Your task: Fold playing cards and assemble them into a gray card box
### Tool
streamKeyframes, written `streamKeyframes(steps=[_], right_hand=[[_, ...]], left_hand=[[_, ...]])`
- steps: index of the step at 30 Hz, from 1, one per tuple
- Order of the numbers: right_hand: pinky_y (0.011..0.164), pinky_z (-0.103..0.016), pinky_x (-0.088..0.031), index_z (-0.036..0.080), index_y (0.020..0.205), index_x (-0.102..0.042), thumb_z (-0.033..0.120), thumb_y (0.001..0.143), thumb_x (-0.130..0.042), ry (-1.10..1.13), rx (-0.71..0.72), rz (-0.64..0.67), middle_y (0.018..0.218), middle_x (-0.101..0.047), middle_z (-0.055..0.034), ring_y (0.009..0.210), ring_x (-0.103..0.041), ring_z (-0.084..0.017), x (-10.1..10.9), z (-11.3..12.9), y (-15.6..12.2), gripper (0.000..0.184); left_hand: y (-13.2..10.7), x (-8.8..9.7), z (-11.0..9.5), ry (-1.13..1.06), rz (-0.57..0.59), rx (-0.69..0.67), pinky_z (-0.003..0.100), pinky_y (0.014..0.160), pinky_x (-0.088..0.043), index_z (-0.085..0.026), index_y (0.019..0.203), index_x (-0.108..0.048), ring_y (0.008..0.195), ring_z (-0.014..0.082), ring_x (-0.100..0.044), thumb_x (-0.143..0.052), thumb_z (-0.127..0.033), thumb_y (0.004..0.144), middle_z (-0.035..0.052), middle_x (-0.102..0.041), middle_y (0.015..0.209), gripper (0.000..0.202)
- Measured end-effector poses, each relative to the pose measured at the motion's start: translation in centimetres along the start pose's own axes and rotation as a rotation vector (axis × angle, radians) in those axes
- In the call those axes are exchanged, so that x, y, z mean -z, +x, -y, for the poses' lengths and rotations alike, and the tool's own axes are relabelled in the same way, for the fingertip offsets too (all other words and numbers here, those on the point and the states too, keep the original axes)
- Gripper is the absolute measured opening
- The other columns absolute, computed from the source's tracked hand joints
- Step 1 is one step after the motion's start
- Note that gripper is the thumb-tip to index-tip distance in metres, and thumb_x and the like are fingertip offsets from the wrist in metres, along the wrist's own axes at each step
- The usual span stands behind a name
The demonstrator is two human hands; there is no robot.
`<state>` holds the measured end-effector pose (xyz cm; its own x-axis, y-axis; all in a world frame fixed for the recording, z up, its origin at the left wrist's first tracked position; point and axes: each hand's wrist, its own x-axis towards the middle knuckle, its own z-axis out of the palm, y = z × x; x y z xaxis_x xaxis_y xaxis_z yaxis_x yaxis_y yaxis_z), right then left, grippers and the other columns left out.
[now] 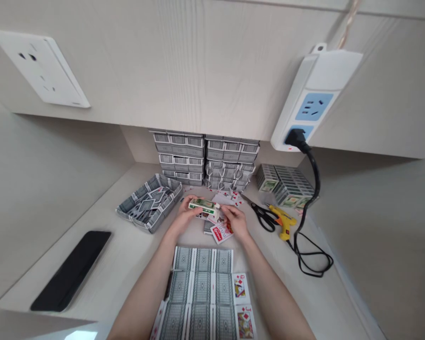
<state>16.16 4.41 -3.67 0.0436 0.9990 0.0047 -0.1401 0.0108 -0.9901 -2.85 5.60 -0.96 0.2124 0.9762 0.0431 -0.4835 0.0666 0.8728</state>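
Left hand [186, 214] clasps the card box [204, 205]; whether the right hand [237, 220] grips is unclear.

Room beside black pad [72, 269]; rightward — scissors [265, 219], cable [317, 177] blocking

Our left hand [184, 216] and right hand [238, 222] are bare, with slim fingers [230, 210]. Behind the fingers, each palm narrows to a bare wrist [245, 238]; farther back from them, our left forearm [147, 283] and right forearm [271, 288] are uncovered too, broadening smoothly. Our nails are too small to make out.
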Motion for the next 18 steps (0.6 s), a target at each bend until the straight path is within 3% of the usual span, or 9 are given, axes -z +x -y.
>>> streamKeyframes(steps=[5, 8, 14, 18], right_hand=[[0.035, -0.020, -0.029, 0.015, 0.090, -0.065, 0.047, 0.069, -0.058, 0.052, -0.005, 0.082, 0.044, -0.042, 0.0067, 0.034, -0.037, -0.006, 0.33, 0.11, -0.03, 0.039], [0.034, -0.019, -0.029, 0.015, 0.089, -0.064, 0.045, 0.070, -0.057, 0.061, 0.019, 0.122, 0.051, -0.050, 0.0043, 0.035, -0.037, -0.005, 0.30, 0.14, 0.03, 0.036], [0.029, -0.017, -0.026, 0.018, 0.088, -0.056, 0.042, 0.069, -0.058, -0.016, 0.033, 0.085, 0.053, -0.058, 0.0044, 0.028, -0.034, -0.004, -0.21, -0.09, -0.06, 0.031], [0.038, -0.020, -0.036, 0.018, 0.074, -0.061, 0.038, 0.067, -0.058, -0.174, 0.130, 0.035, 0.054, -0.059, 0.0015, 0.038, -0.045, -0.008, -0.28, -0.40, -0.31, 0.021]], left_hand=[[0.25, 0.18, 0.09, 0.019, -0.080, -0.060, 0.031, 0.077, -0.043, -0.021, 0.090, -0.046, 0.088, 0.0177, -0.058, -0.070, -0.018, 0.056, 0.0031, -0.059, 0.103, 0.042], [0.22, 0.13, 0.13, 0.057, -0.066, -0.059, 0.031, 0.077, -0.043, -0.021, 0.089, -0.046, 0.088, 0.0178, -0.058, -0.071, -0.018, 0.056, 0.0033, -0.059, 0.104, 0.042], [0.06, -0.13, 0.19, 0.179, -0.009, -0.069, 0.030, 0.078, -0.043, -0.020, 0.090, -0.046, 0.093, 0.0186, -0.056, -0.073, -0.018, 0.054, 0.0038, -0.057, 0.107, 0.045], [0.02, -0.15, 0.16, 0.205, 0.005, -0.065, 0.030, 0.078, -0.043, -0.020, 0.091, -0.046, 0.095, 0.0195, -0.055, -0.073, -0.019, 0.053, 0.0040, -0.057, 0.107, 0.046]])
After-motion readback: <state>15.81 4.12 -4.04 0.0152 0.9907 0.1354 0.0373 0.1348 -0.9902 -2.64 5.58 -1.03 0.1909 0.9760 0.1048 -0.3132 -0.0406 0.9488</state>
